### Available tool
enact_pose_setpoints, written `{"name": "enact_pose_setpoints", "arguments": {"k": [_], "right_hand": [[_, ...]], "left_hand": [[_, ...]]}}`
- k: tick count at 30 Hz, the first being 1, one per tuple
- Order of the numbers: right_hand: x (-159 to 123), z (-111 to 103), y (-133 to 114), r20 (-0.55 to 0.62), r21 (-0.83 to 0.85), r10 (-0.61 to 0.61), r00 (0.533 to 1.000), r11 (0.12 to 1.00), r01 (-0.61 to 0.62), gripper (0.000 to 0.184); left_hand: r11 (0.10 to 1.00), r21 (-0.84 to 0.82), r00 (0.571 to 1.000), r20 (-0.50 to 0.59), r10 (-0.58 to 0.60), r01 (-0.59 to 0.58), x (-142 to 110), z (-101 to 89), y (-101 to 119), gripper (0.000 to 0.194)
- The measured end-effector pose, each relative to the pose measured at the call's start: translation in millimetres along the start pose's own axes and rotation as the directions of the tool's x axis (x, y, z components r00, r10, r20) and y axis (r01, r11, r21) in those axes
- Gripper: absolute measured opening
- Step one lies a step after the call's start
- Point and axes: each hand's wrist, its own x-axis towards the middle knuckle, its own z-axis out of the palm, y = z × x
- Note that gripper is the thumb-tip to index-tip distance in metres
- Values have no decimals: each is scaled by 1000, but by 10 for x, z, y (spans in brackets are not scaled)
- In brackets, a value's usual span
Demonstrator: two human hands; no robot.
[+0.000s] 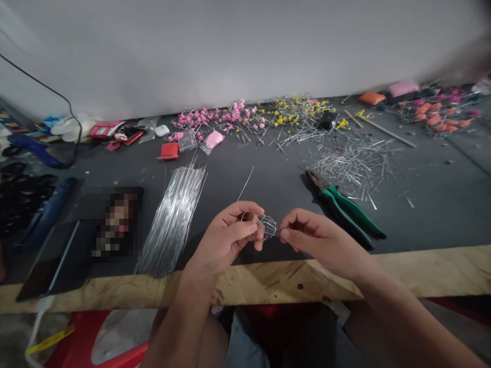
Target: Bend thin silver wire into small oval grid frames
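Note:
Near the table's front edge, my left hand (233, 232) is closed around a small cage-like shape of bent silver wire (269, 226). One straight wire end (246, 183) sticks up behind its fingers. My right hand (310, 232) is just to the right, thumb and forefinger pinched together at the right side of the wire shape, apparently on a wire end too fine to make out clearly. Left of my hands lies a bundle of straight silver wires (172, 220). To the right rest pliers with green and black handles (345, 209), jaws pointing away.
Pink-tipped wires (230, 115), yellow-tipped wires (299, 112) and orange-tipped ones (441, 117) line the back. Short cut wires (353, 161) lie behind the pliers. On the left are a tablet (51, 260), a pixelated phone-like object (117, 225) and a blue-handled tool (34, 151) with a cord.

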Motion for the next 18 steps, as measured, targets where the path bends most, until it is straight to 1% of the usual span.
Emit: {"name": "enact_pose_setpoints", "arguments": {"k": [2, 5, 12, 14, 18], "right_hand": [[1, 7, -8, -9, -19, -25, 1000, 1000, 25, 11], [0, 26, -28, -9, -4, -43, 999, 999, 43, 10], [4, 34, -11, -13, 37, -89, 996, 995, 89, 13], [7, 32, 2, -32, 35, -100, 994, 994, 101, 13], [4, 34, 13, -47, 22, -111, 993, 993, 112, 13]], "left_hand": [[1000, -8, 1000, 19, -23, 23, 5, 2, 4, 17], [999, -19, 997, 64, -49, 50, 9, 9, 8, 16], [997, -53, 991, 123, -45, 52, -20, -24, 5, 23], [997, -51, 993, 103, -51, 57, -26, -34, 9, 23], [997, -22, 997, -1, -73, 73, -27, -40, 24, 16]]}}
